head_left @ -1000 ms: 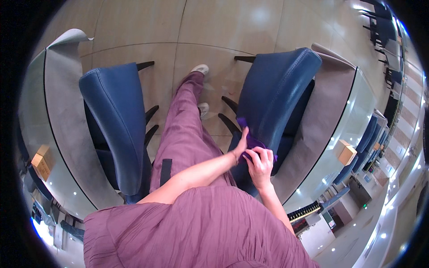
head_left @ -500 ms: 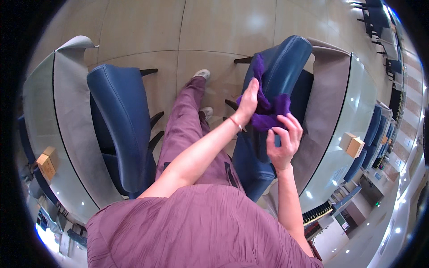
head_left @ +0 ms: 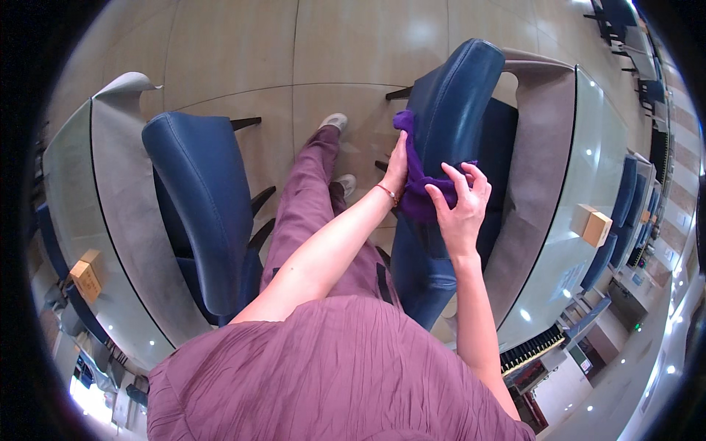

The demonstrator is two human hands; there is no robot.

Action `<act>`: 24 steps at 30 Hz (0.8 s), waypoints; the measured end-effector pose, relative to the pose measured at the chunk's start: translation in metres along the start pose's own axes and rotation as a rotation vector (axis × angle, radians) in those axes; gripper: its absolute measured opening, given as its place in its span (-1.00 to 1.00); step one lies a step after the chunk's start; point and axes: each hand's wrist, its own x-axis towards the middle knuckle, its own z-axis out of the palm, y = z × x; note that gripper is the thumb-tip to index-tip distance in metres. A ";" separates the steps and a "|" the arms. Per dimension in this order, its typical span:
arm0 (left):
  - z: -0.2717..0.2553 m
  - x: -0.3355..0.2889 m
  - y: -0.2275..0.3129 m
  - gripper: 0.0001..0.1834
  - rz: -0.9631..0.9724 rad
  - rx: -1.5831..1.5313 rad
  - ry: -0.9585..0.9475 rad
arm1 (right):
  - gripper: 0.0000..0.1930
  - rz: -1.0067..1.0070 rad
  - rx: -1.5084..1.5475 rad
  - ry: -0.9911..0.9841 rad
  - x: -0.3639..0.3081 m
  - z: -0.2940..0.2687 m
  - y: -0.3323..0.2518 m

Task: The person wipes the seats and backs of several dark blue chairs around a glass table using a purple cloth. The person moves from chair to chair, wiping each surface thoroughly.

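Note:
A crumpled purple cloth [head_left: 418,202] lies against the back of the blue padded chair [head_left: 454,103] on my right. My left hand [head_left: 397,165] presses the cloth to the chair back's near side, fingers straight and together. One end of the cloth sticks out past those fingertips. Just to the right, my right hand [head_left: 463,206] is raised over the chair with thumb and fingers bent and apart. A fold of cloth runs behind its fingers, and nothing shows gripped in it.
Another blue chair [head_left: 206,198] stands at my left. Glass-topped tables with grey cloths flank both chairs, the right table [head_left: 566,213] bearing a small wooden box [head_left: 596,228]. A similar box [head_left: 86,278] sits on the left table. My feet are on tiled floor [head_left: 360,51].
My left hand and the cloth's upper end have shifted left. My right hand has moved slightly up and left, its fingers more spread. The cloth's right fold has sunk lower behind the fingers.

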 end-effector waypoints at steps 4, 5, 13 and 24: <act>-0.036 -0.005 -0.036 -0.24 -0.018 -0.182 -0.007 | -0.80 -0.079 0.109 0.057 -0.046 0.016 -0.003; -0.012 -0.035 -0.035 -0.23 -0.129 -0.215 -0.042 | -0.81 -0.032 0.109 0.038 -0.070 0.015 0.006; 0.010 -0.147 -0.099 -0.15 -0.572 -0.415 0.129 | -0.86 0.213 0.169 0.002 -0.155 -0.031 0.027; 0.057 -0.135 0.010 -0.33 0.535 0.803 -0.048 | -0.81 0.443 0.517 0.583 -0.092 -0.042 0.012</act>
